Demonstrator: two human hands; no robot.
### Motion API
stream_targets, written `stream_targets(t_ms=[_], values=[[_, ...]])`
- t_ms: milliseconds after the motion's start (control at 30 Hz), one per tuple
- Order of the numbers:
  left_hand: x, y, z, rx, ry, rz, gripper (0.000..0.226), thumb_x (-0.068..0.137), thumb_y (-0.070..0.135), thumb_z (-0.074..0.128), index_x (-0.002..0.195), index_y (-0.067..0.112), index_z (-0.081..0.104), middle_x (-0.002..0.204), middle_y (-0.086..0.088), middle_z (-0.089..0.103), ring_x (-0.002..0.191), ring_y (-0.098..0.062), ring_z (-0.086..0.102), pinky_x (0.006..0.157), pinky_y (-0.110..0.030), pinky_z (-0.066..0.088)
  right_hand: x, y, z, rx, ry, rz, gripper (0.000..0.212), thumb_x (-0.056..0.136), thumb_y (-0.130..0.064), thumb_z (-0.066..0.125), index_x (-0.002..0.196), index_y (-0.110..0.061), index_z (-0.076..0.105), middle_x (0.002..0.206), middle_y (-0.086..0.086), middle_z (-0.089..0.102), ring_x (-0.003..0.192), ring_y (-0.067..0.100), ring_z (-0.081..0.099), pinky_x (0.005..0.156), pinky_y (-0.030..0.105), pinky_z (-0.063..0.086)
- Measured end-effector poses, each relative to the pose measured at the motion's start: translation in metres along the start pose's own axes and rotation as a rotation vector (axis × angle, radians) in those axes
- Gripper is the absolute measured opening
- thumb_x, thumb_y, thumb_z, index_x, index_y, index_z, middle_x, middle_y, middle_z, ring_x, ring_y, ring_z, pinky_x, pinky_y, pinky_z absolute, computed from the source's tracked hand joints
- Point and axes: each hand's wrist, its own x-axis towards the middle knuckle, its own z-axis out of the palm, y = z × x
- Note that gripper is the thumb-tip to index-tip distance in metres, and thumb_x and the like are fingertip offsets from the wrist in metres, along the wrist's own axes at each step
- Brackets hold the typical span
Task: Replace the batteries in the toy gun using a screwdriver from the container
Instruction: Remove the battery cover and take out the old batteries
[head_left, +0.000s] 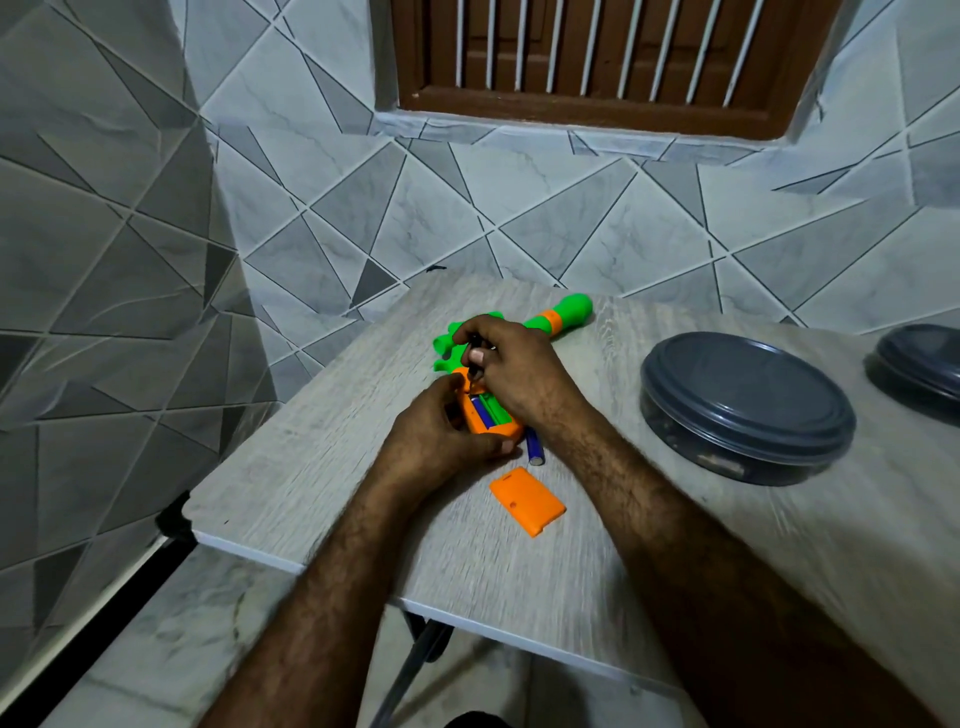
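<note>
A green and orange toy gun (563, 313) lies on the wooden table (322, 447), its orange grip toward me. The battery compartment is uncovered, with a blue battery (482, 412) inside. My left hand (441, 436) grips the orange handle from the left. My right hand (511, 371) rests over the gun's middle, its fingers closed on a dark thin object that looks like a screwdriver (474, 358). Another blue battery (534, 449) lies on the table beside the grip. The orange battery cover (527, 500) lies loose nearer to me.
A round container with a dark grey lid (745, 397) stands to the right of the gun. A second dark lidded container (922, 364) sits at the right edge. Tiled walls stand behind and to the left, and the table's edge runs close on the left.
</note>
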Motion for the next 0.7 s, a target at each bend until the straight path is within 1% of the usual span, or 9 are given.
stream_targets(t_ms=[67,200,300,400,500,533,600,667,700], values=[[0.001,-0.001,0.000,-0.004,-0.002,0.001,0.103,0.064,0.034,0.089,0.150,0.022,0.033,0.143,0.003,0.052,0.120,-0.009,0.052,0.094,-0.024,0.041,0.004,-0.001,0.000,-0.030,-0.015,0.015,0.026,0.094,-0.003,0.052,0.112,-0.015,0.067,0.106,0.008,0.067,0.091,0.017,0.064,0.083,0.030,0.056],[0.000,0.001,0.001,-0.004,-0.002,-0.005,0.106,0.064,0.033,0.090,0.151,0.022,0.031,0.145,0.002,0.051,0.116,-0.007,0.051,0.095,-0.026,0.041,0.018,-0.003,-0.001,-0.019,-0.038,0.060,0.028,0.090,-0.002,0.053,0.112,-0.011,0.068,0.104,0.012,0.071,0.092,0.025,0.068,0.089,0.040,0.056],[-0.001,0.000,0.001,-0.010,0.001,-0.012,0.107,0.064,0.033,0.091,0.151,0.023,0.031,0.145,0.002,0.051,0.117,-0.007,0.051,0.095,-0.025,0.039,0.030,-0.002,0.001,-0.011,-0.084,0.109,0.030,0.086,0.001,0.054,0.110,-0.009,0.069,0.101,0.015,0.071,0.085,0.022,0.063,0.089,0.042,0.056],[0.001,0.001,0.002,0.020,-0.003,-0.010,0.107,0.064,0.036,0.089,0.152,0.024,0.030,0.148,0.002,0.047,0.126,-0.011,0.050,0.097,-0.026,0.039,0.038,0.002,0.000,0.067,-0.082,0.166,0.029,0.088,0.001,0.051,0.109,-0.008,0.069,0.088,0.006,0.065,0.077,0.021,0.060,0.084,0.044,0.056],[0.002,-0.002,0.002,0.041,0.005,-0.007,0.110,0.061,0.041,0.090,0.152,0.025,0.030,0.150,0.004,0.045,0.125,-0.011,0.050,0.098,-0.027,0.040,0.040,0.002,-0.004,0.147,-0.045,0.195,0.028,0.095,-0.002,0.046,0.109,-0.009,0.068,0.071,-0.001,0.059,0.061,0.016,0.056,0.069,0.037,0.052],[0.003,-0.002,0.002,0.047,0.010,-0.005,0.110,0.061,0.042,0.090,0.152,0.025,0.030,0.150,0.004,0.045,0.125,-0.011,0.050,0.098,-0.027,0.040,0.038,0.002,-0.003,0.168,-0.038,0.191,0.027,0.096,-0.003,0.045,0.109,-0.009,0.068,0.070,-0.003,0.057,0.058,0.016,0.055,0.066,0.035,0.051],[0.003,-0.004,0.001,0.052,0.014,-0.002,0.109,0.062,0.042,0.089,0.152,0.025,0.031,0.150,0.004,0.045,0.122,-0.010,0.051,0.096,-0.026,0.040,0.034,0.002,-0.004,0.197,-0.027,0.169,0.027,0.096,-0.003,0.043,0.109,-0.012,0.065,0.073,-0.005,0.055,0.061,0.017,0.059,0.067,0.036,0.054],[0.003,-0.003,0.002,0.053,0.016,0.000,0.108,0.062,0.042,0.089,0.152,0.027,0.031,0.149,0.005,0.046,0.117,-0.007,0.051,0.093,-0.024,0.040,0.028,0.005,-0.006,0.246,-0.001,0.176,0.028,0.098,-0.003,0.040,0.111,-0.014,0.062,0.075,-0.002,0.056,0.065,0.019,0.061,0.070,0.039,0.057],[0.003,-0.003,0.002,0.054,0.018,0.000,0.107,0.063,0.042,0.089,0.152,0.027,0.031,0.149,0.005,0.046,0.115,-0.006,0.050,0.092,-0.023,0.040,0.025,0.007,-0.009,0.286,0.020,0.191,0.027,0.099,-0.003,0.039,0.111,-0.013,0.061,0.075,0.002,0.056,0.066,0.019,0.060,0.068,0.039,0.056]])
